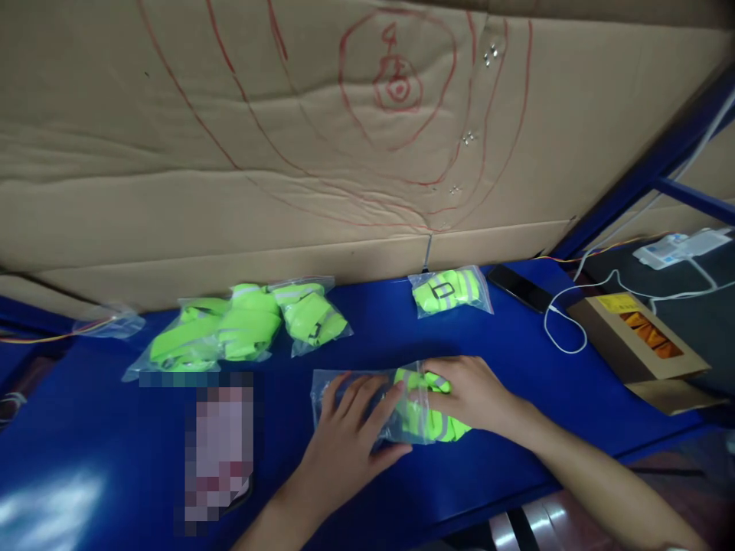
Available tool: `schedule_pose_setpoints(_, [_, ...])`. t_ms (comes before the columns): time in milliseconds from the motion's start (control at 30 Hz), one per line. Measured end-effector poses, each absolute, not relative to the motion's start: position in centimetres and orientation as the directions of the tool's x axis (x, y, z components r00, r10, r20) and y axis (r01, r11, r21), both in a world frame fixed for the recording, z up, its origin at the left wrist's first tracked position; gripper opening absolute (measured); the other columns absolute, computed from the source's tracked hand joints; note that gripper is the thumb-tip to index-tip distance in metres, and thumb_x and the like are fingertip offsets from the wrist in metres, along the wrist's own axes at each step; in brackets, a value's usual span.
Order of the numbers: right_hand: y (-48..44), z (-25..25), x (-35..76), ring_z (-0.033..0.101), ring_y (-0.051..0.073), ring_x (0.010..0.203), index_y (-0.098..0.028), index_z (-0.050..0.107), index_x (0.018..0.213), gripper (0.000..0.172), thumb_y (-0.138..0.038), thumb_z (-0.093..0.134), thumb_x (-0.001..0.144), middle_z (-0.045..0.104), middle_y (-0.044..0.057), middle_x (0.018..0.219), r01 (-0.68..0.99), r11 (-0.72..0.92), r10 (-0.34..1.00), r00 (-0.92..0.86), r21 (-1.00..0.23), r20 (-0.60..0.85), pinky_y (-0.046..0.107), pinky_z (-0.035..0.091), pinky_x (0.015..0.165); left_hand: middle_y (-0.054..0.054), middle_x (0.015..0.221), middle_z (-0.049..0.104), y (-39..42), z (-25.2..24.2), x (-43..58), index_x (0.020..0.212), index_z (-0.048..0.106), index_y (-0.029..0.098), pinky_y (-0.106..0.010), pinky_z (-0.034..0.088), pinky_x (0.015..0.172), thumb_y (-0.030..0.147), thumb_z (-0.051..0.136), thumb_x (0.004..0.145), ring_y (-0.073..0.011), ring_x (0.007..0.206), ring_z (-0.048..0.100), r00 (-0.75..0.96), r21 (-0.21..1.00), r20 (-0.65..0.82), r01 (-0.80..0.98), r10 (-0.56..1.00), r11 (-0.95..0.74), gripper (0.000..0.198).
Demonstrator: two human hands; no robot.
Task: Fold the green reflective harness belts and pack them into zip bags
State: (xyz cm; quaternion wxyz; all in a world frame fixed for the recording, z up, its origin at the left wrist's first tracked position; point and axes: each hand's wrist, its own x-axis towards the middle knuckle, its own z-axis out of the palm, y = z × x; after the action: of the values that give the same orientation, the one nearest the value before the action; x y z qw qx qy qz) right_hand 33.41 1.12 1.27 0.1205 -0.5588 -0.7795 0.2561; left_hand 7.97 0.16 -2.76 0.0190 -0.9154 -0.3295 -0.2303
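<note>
A clear plastic bag [327,386] lies on the blue table [367,329], partly around a folded neon-green strap [451,427] with grey stripes. My left hand [356,428] rests over the bag with its fingers spread. My right hand [474,390] has its fingers wrapped round the green strap at the bag's right end; its fingertips are partly hidden. Farther back on the left lie several bagged green straps [249,321]. Another bagged strap [448,291] with a black buckle lies at the back right.
A black phone [520,288] with a white cable lies at the back right. An open cardboard box [637,344] stands at the right edge. A blurred-out object [221,451] lies at the left. Behind the table rises a cardboard sheet [230,207] with red drawn lines.
</note>
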Motion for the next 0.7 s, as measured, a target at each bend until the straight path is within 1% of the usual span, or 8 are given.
schedule_pose_setpoints(67, [0.8, 0.4, 32.8, 0.071, 0.021, 0.082, -0.025, 0.065, 0.102, 0.035, -0.059, 0.060, 0.097, 0.073, 0.001, 0.087, 0.805, 0.202, 0.945, -0.310, -0.558, -0.105, 0.027, 0.028, 0.064, -0.011, 0.134, 0.067, 0.1, -2.6, 8.3, 0.151, 0.049, 0.025, -0.053, 0.027, 0.119, 0.069, 0.058, 0.093, -0.0289, 0.124, 0.060, 0.685, 0.069, 0.395, 0.643, 0.613, -0.763, 0.073])
schedule_pose_setpoints(167, [0.6, -0.4, 32.0, 0.064, 0.019, 0.072, -0.022, 0.054, 0.106, 0.046, -0.062, 0.069, 0.089, 0.068, 0.001, 0.088, 0.807, 0.118, 0.958, -0.247, -0.579, -0.148, 0.027, 0.029, 0.063, -0.013, 0.150, 0.058, 0.1, -2.1, 9.3, 0.155, 0.045, 0.024, -0.058, 0.022, 0.121, 0.080, 0.054, 0.087, -0.0323, 0.132, 0.056, 0.695, -0.001, 0.329, 0.678, 0.640, -0.735, 0.088])
schedule_pose_setpoints(233, [0.5, -0.7, 31.7, 0.058, 0.017, 0.065, -0.021, 0.047, 0.107, 0.055, -0.062, 0.075, 0.083, 0.063, -0.001, 0.085, 0.805, 0.060, 0.964, -0.200, -0.590, -0.174, 0.027, 0.029, 0.061, -0.013, 0.155, 0.054, 0.1, -1.7, 9.9, 0.156, 0.044, 0.023, -0.057, 0.026, 0.120, 0.081, 0.054, 0.086, -0.0327, 0.133, 0.056, 0.707, -0.032, 0.299, 0.678, 0.641, -0.734, 0.091])
schedule_pose_setpoints(300, [0.6, -0.8, 31.8, 0.053, 0.015, 0.061, -0.022, 0.043, 0.108, 0.055, -0.056, 0.077, 0.082, 0.060, -0.003, 0.084, 0.783, 0.031, 0.964, -0.188, -0.621, -0.189, 0.027, 0.030, 0.060, -0.013, 0.155, 0.055, 0.1, -1.5, 10.4, 0.156, 0.045, 0.022, -0.055, 0.034, 0.116, 0.080, 0.058, 0.084, -0.0330, 0.131, 0.057, 0.719, -0.054, 0.278, 0.674, 0.637, -0.737, 0.093])
schedule_pose_setpoints(400, [0.8, -0.4, 33.0, 0.057, 0.015, 0.073, -0.023, 0.041, 0.112, 0.050, -0.045, 0.077, 0.085, 0.060, 0.000, 0.095, 0.676, 0.064, 0.938, -0.291, -0.734, -0.186, 0.027, 0.040, 0.065, -0.012, 0.152, 0.057, 0.1, -1.3, 10.7, 0.154, 0.048, 0.022, -0.054, 0.040, 0.112, 0.078, 0.063, 0.082, -0.0335, 0.130, 0.058, 0.733, -0.058, 0.266, 0.661, 0.627, -0.748, 0.093])
schedule_pose_setpoints(500, [1.2, 0.5, 34.8, 0.061, 0.018, 0.099, -0.024, 0.044, 0.118, 0.052, -0.037, 0.081, 0.084, 0.060, 0.004, 0.112, 0.510, 0.067, 0.871, -0.449, -0.857, -0.199, 0.029, 0.049, 0.082, -0.010, 0.151, 0.059, 0.1, -1.3, 10.8, 0.151, 0.052, 0.024, -0.052, 0.038, 0.113, 0.078, 0.064, 0.081, -0.0329, 0.130, 0.058, 0.735, -0.028, 0.291, 0.647, 0.613, -0.762, 0.089])
schedule_pose_setpoints(533, [1.4, 0.8, 35.3, 0.061, 0.018, 0.103, -0.024, 0.045, 0.119, 0.053, -0.035, 0.082, 0.083, 0.059, 0.004, 0.115, 0.460, 0.038, 0.850, -0.482, -0.887, -0.214, 0.029, 0.050, 0.084, -0.010, 0.151, 0.059, 0.2, -1.3, 10.8, 0.150, 0.053, 0.024, -0.052, 0.037, 0.114, 0.078, 0.064, 0.082, -0.0326, 0.130, 0.058, 0.731, -0.013, 0.305, 0.644, 0.611, -0.765, 0.088])
schedule_pose_setpoints(700, [1.9, 0.3, 35.5, 0.060, 0.013, 0.088, -0.025, 0.046, 0.116, 0.055, -0.033, 0.086, 0.078, 0.056, 0.003, 0.117, 0.374, -0.125, 0.853, -0.433, -0.919, -0.292, 0.025, 0.050, 0.072, -0.011, 0.146, 0.063, 0.0, -1.5, 10.8, 0.149, 0.051, 0.019, -0.053, 0.031, 0.117, 0.078, 0.059, 0.084, -0.0315, 0.131, 0.057, 0.743, 0.037, 0.332, 0.605, 0.581, -0.795, 0.089])
